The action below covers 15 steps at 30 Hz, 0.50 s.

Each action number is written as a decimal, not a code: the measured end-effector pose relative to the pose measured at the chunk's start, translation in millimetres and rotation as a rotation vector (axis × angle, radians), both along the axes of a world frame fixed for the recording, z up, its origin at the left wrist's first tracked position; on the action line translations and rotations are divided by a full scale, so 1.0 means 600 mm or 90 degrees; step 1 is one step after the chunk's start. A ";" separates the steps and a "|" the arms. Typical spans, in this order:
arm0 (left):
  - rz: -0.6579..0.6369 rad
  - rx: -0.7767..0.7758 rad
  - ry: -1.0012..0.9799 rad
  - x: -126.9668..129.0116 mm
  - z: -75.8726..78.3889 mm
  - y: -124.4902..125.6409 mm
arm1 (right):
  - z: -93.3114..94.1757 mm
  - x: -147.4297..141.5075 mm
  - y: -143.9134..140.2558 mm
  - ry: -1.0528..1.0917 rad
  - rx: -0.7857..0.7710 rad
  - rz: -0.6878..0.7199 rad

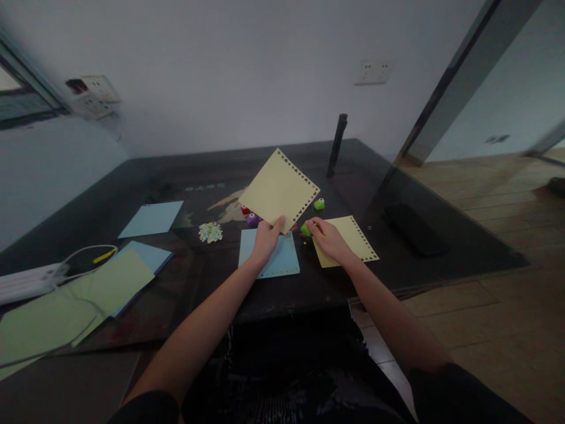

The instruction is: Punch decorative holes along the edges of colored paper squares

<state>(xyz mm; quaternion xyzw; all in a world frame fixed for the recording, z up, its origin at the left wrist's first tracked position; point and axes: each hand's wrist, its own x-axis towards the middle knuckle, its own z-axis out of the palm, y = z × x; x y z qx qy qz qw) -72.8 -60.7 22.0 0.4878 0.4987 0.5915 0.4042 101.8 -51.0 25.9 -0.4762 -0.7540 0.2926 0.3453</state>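
Note:
My left hand (pixel 268 240) pinches the lower corner of a yellow sheet of paper (pixel 277 187), which is raised and tilted above the table. Punched shapes run along two of its edges. In my right hand (pixel 327 237) is a small green craft punch (pixel 305 230), held close to the sheet's bottom corner. Beneath my left hand lies a blue sheet (pixel 280 259) with holes along its edge. Another yellow sheet (pixel 353 235), punched down its right side, lies under my right hand. Beyond are a second green punch (pixel 319 204), a purple punch (pixel 253 219) and a red punch (pixel 245 209).
A pile of paper cut-outs (pixel 210 232) lies left of centre on the dark table (pixel 198 318). Blue paper (pixel 152 218), pale green sheets (pixel 101 288) and a white power strip (pixel 30 284) are at left. A black upright post (pixel 337 146) and a black flat object (pixel 415 229) are at right.

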 end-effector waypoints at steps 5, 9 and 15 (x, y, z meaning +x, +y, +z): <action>-0.042 -0.030 -0.050 0.004 0.003 -0.003 | 0.005 0.001 -0.003 -0.030 0.020 0.014; -0.053 -0.035 -0.071 0.007 0.008 -0.007 | 0.007 0.001 -0.005 -0.039 0.000 0.008; -0.044 -0.032 -0.050 0.006 0.006 -0.006 | 0.006 0.001 -0.003 -0.019 0.016 -0.019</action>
